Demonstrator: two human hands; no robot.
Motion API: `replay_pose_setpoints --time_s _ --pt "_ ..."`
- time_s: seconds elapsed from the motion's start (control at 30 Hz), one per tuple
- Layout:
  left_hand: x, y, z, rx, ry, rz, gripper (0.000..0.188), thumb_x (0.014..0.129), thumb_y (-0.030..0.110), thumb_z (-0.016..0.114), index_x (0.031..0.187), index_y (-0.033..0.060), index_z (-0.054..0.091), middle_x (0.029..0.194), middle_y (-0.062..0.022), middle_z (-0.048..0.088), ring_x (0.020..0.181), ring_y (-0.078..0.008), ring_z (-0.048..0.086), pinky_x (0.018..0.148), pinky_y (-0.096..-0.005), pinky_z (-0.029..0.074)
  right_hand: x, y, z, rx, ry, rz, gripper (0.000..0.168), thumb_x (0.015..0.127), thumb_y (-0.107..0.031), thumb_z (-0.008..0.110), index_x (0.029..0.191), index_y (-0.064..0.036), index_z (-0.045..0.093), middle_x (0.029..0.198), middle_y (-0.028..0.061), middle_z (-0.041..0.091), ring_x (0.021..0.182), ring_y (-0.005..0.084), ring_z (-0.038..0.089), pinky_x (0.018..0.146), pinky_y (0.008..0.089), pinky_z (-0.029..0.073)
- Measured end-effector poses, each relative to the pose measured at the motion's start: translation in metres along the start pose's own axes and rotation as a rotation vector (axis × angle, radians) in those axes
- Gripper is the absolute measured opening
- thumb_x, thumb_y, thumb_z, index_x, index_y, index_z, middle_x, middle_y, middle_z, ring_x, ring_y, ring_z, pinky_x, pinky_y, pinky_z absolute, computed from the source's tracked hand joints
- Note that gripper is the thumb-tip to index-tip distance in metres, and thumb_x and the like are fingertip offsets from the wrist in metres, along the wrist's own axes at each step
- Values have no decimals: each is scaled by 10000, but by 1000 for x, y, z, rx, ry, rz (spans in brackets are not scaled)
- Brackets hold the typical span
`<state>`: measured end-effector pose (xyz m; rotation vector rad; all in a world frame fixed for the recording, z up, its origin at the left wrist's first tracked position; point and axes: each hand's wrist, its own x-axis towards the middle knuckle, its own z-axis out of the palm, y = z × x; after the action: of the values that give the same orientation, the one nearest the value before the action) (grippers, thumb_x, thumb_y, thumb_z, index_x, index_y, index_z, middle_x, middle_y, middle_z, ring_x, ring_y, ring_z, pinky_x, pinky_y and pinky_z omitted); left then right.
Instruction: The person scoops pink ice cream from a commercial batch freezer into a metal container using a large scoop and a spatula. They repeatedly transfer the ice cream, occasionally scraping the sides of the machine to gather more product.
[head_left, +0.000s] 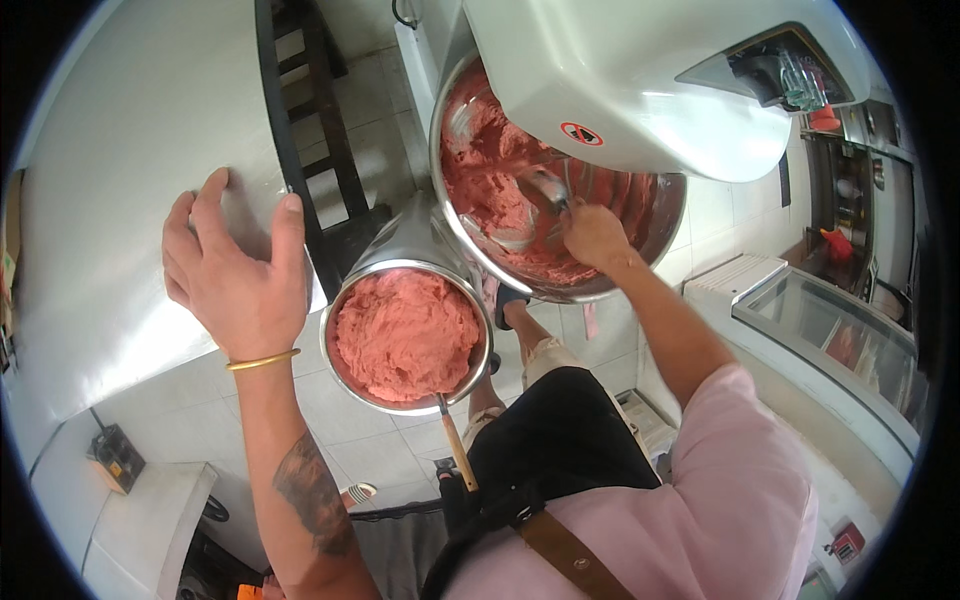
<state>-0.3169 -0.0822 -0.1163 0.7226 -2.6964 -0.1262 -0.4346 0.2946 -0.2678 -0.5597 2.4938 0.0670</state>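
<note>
My left hand (236, 262) rests near the edge of a shiny metal table (135, 225), fingers spread, holding nothing. Inside the large steel bowl (667, 217) of a white stand mixer (645, 75), my right hand (596, 232) grips a metal scoop or scraper (546, 187); its exact shape is blurred. Pink ground paste (491, 202) coats the bowl's floor and wall. Between my hands stands a tall steel pot (328, 349), heaped with the same kind of pink paste (405, 330). A tool with a wooden handle (459, 450) leans out over the pot's near rim.
A dark slatted rack (330, 142) stands between table and mixer. At the right is a glass-topped chest freezer (832, 337). A power strip or small box (116, 457) lies by a white counter (157, 510) at lower left. Part of another person's hand (271, 589) shows at the bottom edge.
</note>
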Motion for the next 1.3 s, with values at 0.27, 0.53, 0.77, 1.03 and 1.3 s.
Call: replay_pose_setpoints --time_s 0.27,0.53,0.77,1.03,1.3 --pt "0 -3 -1 -40 37 14 607 851 540 718 1332 184 614 1394 -162 509 1339 -355 454 1151 -528 248 30 -38 -7 -53 108 198 329 969 -244 549 1087 31 685 1059 270 721 997 392 724 886 503 573" --pt "-6 -11 5 -151 136 11 594 800 510 743 1270 158 656 1326 -173 529 1293 -371 462 1113 -524 274 121 -95 -62 -633 -120 65 288 960 -179 575 1151 -62 756 1224 177 718 1137 346 702 916 440 588" --pt "-10 -16 5 -184 219 55 545 782 443 748 1218 125 669 1299 -189 534 1259 -411 471 1079 -547 314 207 -74 -4 -460 -119 158 350 985 -164 553 1300 -84 683 1389 158 634 1301 332 603 1033 449 531" --pt "-5 -17 6 -237 160 17 528 772 410 759 1202 119 663 1291 -188 529 1255 -422 472 1069 -548 328 250 -13 82 -178 67 120 375 933 -168 568 1277 -43 652 1260 227 680 1201 396 649 993 506 536" --pt "-3 -14 1 -196 141 27 549 760 406 780 1215 125 658 1297 -172 517 1256 -414 471 1065 -549 330 154 -51 44 -429 -212 -55 324 959 -178 520 1212 -97 705 1145 206 721 1104 347 702 889 485 581"
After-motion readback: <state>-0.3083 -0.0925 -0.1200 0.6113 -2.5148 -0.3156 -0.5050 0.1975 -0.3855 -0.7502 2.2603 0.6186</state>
